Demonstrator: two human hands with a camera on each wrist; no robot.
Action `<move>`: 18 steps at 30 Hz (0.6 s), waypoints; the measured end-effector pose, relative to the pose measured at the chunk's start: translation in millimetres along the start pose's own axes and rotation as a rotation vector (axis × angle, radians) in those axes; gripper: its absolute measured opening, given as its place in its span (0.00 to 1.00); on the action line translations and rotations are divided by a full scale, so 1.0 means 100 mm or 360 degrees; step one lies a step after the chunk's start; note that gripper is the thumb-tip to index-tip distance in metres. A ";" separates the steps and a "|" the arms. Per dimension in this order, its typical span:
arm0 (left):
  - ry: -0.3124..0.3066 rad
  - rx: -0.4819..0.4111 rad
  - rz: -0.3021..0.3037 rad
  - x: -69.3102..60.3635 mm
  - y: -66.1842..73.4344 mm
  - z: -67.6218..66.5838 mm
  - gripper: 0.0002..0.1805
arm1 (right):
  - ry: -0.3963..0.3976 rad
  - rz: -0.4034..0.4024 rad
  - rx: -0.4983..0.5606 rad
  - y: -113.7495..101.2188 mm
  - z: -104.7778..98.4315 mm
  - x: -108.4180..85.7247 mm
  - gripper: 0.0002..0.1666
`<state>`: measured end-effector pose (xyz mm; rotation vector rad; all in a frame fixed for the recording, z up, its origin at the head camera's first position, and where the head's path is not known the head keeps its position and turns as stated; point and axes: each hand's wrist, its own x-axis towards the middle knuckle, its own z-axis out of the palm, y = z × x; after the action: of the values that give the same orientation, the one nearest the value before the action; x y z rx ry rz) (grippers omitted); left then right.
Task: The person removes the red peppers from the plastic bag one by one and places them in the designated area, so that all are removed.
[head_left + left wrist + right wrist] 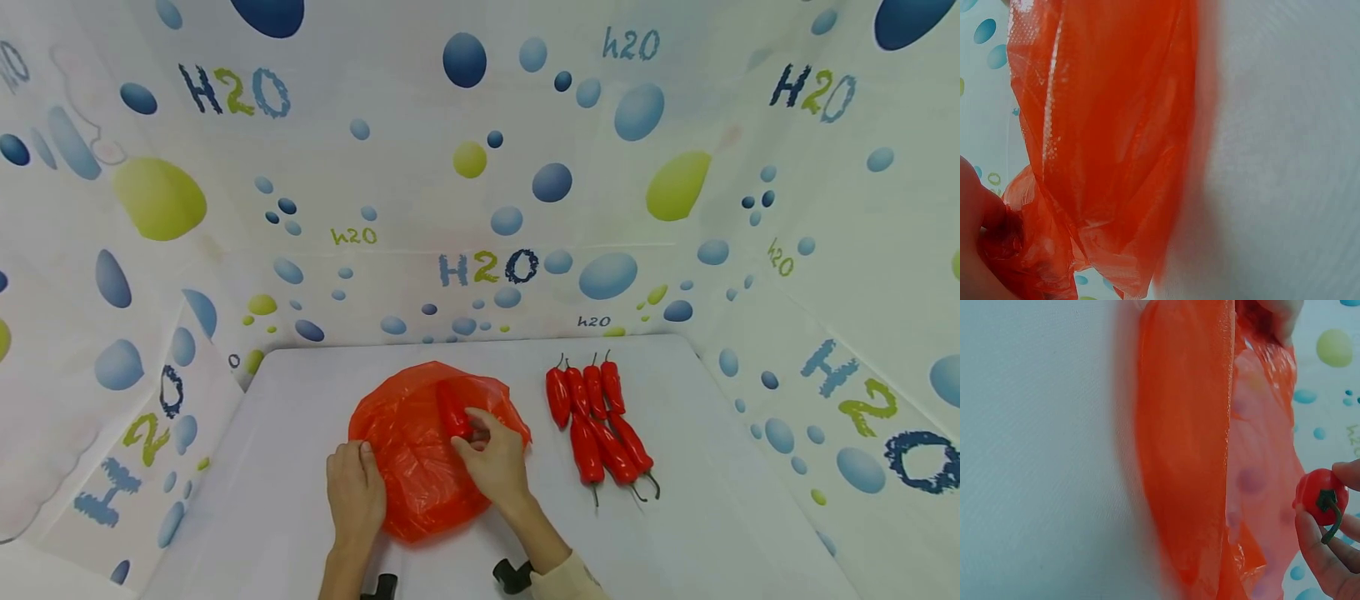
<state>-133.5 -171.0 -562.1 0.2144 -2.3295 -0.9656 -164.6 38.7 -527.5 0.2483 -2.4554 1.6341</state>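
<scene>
A translucent orange-red plastic bag [420, 475] lies on the table, bunched out wide. My left hand [356, 487] grips its left edge; in the right wrist view those fingers [1283, 319] curl over the gathered plastic. My right hand [495, 458] pinches a glossy red chili pepper [452, 408] between thumb and fingers, over the bag's right part. In the right wrist view this pepper's [1317, 487] green stem end faces the camera. The left wrist view is mostly filled by the bag's side [1116, 125]. Whether anything lies inside the bag, I cannot tell.
Several red chili peppers [587, 450] with dark stems lie in two rows on the white table [720, 500], right of the bag. A white sheet [420, 192] printed with blue and green drops and H2O lettering surrounds the table at the back and sides.
</scene>
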 end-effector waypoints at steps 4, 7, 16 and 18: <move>0.0002 -0.0002 -0.0002 0.01 -0.01 0.00 0.11 | 0.0044 -0.0015 0.0001 0.02 -0.05 -0.02 0.29; 0.0000 0.0000 -0.0005 0.01 -0.01 0.00 0.11 | 0.0093 -0.0026 0.0011 0.04 -0.09 -0.05 0.29; -0.0024 0.0004 -0.0027 0.00 0.00 0.00 0.10 | 0.0192 0.0039 0.0029 0.12 -0.19 -0.15 0.28; -0.0023 0.0001 -0.0021 0.00 -0.01 0.00 0.11 | 0.0213 0.0063 0.0029 0.13 -0.21 -0.16 0.28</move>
<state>-133.7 -171.6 -562.6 0.2239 -2.3442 -0.9755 -151.0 63.6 -534.8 0.0899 -2.3618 1.6327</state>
